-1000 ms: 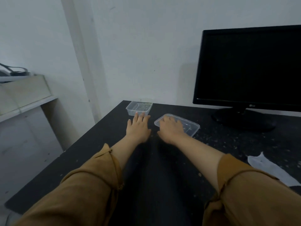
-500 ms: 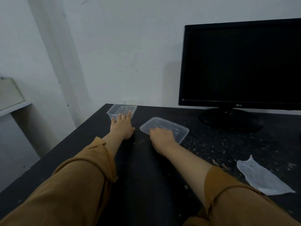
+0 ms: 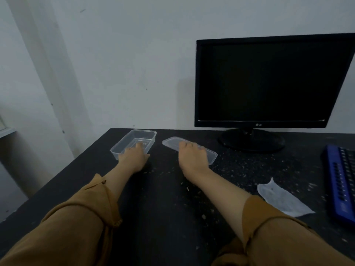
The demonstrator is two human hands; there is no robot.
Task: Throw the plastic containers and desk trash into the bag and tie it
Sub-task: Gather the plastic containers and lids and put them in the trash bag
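On the dark, crumb-strewn desk (image 3: 163,217), one white wrapper (image 3: 282,200) lies near your right. Beyond sit two clear plastic tubs, apart. Your left hand (image 3: 132,159) hooks fingers over the near rim of the open-topped tub (image 3: 143,136), which runs near-left to far-right. Your right hand (image 3: 193,158) covers the upturned tub (image 3: 170,142), which slants far-left to near-right; I cannot tell its grip.

I count on the table (image 3: 163,217) | clear plastic containers 2: open container (image 3: 143,136) at 11 o'clock, flat container (image 3: 170,142) at 12 | monitor (image 3: 269,83) 1, 1 o'clock | blue keyboard (image 3: 342,185) 1, 3 o'clock | white paper scrap (image 3: 284,200) 1, 4 o'clock | grips 2: left grip (image 3: 132,158), right grip (image 3: 193,157)
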